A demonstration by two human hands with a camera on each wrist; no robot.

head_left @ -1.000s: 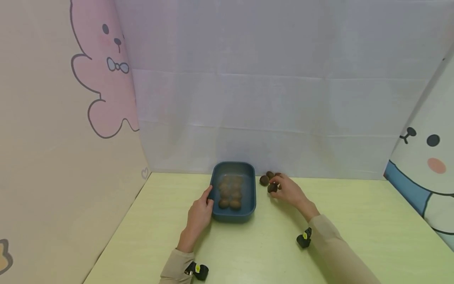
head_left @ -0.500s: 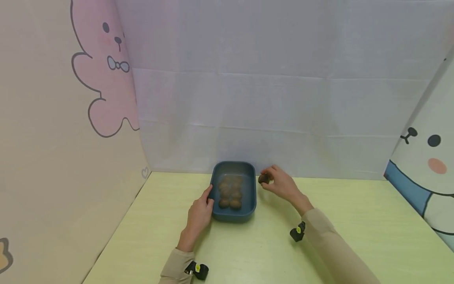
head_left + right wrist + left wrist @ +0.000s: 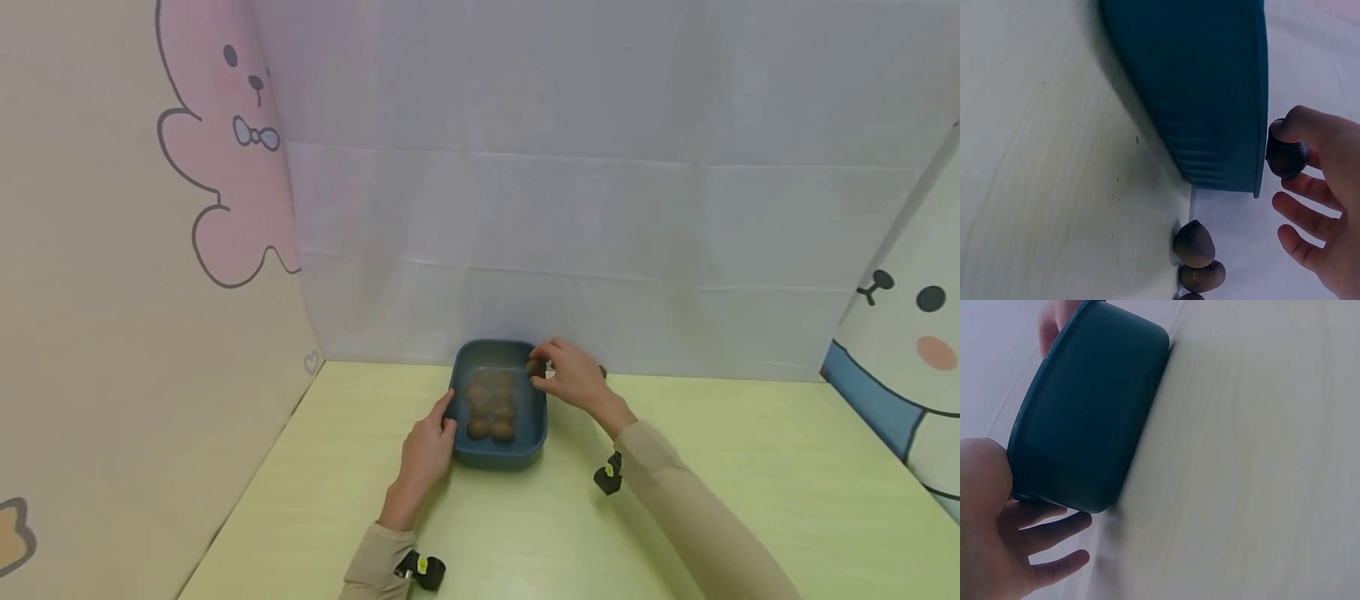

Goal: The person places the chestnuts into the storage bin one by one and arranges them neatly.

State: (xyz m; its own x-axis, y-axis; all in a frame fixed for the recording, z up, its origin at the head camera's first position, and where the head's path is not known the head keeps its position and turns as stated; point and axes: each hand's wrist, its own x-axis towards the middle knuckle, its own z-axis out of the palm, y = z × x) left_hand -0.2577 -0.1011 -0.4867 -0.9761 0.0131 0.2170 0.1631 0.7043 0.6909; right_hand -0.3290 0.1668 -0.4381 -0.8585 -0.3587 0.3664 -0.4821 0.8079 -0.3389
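A dark blue-green plastic bin (image 3: 498, 458) stands on the table against the back cloth, with several brown chestnuts (image 3: 502, 431) lying on its floor. My left hand (image 3: 426, 454) grips the bin's left side, thumb at the rim and fingers along the outside of the wall. Between thumb and fingertips of my right hand (image 3: 573, 379) a dark chestnut (image 3: 1287, 150) is pinched, held right at the bin's far right rim. The other right fingers are loosely bent. Below that hand, a loose chestnut (image 3: 1194, 245) and others lie beside the bin, mostly hidden in the head view.
The pale yellow-green table (image 3: 570, 533) runs up to a white cloth wall (image 3: 570, 233) just behind the bin. Printed cartoon walls (image 3: 247, 183) flank it left and right. Small black cameras (image 3: 609, 475) are strapped at both wrists.
My right hand has taken up a chestnut from the group right of the bin and carried it left to the rim. The left hand has kept its hold on the bin.
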